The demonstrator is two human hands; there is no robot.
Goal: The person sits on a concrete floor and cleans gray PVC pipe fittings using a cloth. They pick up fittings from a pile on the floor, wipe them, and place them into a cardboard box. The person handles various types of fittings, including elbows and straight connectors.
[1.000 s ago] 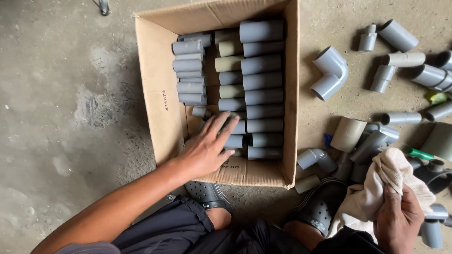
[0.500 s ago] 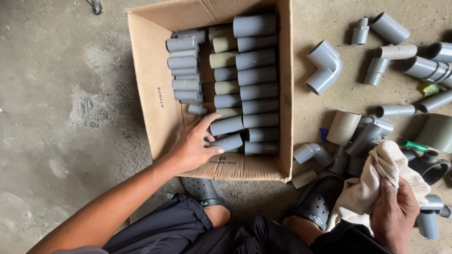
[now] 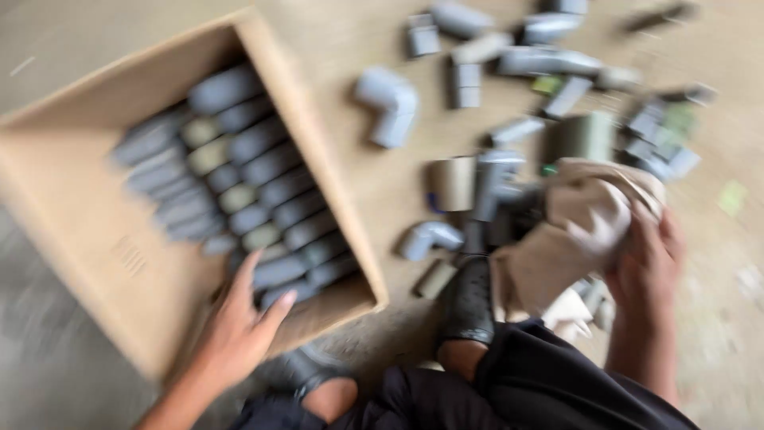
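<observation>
The view is blurred by motion. An open cardboard box on the floor holds rows of grey and beige pipe pieces lying side by side. My left hand rests at the box's near edge, fingers apart, touching the nearest pieces and gripping none. To the right, my right hand clutches a crumpled beige cloth above a heap of loose fittings.
Loose grey pipe fittings lie scattered on the concrete floor at upper right, among them an elbow and a beige coupling. A black clog and my dark-trousered knees fill the bottom of the view.
The camera has swung, so the box now sits left and tilted, and the picture is blurred. My left hand has drawn back toward the box's near edge. My right hand still holds the cloth.
</observation>
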